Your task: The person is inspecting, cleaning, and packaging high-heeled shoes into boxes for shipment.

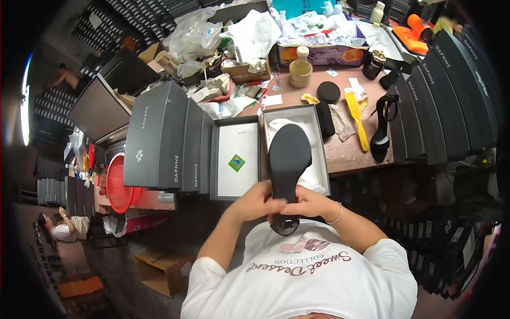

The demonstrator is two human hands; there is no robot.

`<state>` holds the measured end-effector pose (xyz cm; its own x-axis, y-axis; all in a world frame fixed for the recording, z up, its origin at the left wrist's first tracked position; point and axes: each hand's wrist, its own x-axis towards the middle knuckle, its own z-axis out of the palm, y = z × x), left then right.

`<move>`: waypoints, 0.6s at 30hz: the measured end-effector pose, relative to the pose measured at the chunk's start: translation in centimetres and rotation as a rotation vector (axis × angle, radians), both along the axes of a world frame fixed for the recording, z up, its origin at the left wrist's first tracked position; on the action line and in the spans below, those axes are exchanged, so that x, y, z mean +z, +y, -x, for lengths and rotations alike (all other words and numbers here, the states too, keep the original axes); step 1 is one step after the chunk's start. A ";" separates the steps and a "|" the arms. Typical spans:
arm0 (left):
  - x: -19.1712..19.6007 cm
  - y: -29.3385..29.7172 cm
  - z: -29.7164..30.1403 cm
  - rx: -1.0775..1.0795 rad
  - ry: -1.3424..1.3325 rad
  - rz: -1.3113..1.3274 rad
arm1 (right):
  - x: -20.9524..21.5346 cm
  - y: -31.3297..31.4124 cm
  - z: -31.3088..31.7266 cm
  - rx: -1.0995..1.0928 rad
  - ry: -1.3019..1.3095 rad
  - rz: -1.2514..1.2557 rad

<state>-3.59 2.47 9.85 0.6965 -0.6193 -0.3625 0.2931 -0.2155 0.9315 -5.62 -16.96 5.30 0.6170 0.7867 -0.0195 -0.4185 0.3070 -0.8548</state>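
Observation:
Between my two hands is a black shoe (289,151), its flat sole turned up and its broad toe end pointing away from me. My left hand (257,203) wraps round its narrow middle from the left. From the other side my right hand (314,203) grips it, thumb lying near the sole. A glossy dark heel part shows below my hands, close to my shirt. Beneath the shoe stands an open shoebox (322,165) with white tissue paper (276,125) inside. Its lid (226,178), white within and bearing a green sticker, lies to the left.
Grey shoeboxes (151,141) stand at the left and more (417,114) at the right. Right of the open box lie a yellow brush (357,122) and a black heeled sandal (380,139). Behind are a jar (300,73) and a purple box (324,55) of crumpled paper.

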 end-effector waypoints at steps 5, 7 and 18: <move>-3.4 -2.5 -0.3 0.198 0.112 0.542 | 0.4 -2.2 -2.1 -0.120 -0.705 0.471; -2.9 -3.0 -0.7 0.231 0.017 0.574 | 0.8 -5.8 -3.6 -0.165 -0.534 0.573; -5.0 -2.9 -4.0 0.197 0.239 0.418 | -13.7 -11.4 -18.0 -0.878 -0.692 1.390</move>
<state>0.39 -0.46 4.83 0.7423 -0.6108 -0.2755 0.5058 0.2411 0.8283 12.42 -28.35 -8.38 0.9884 -0.1135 0.1013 -0.0329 -0.8097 -0.5860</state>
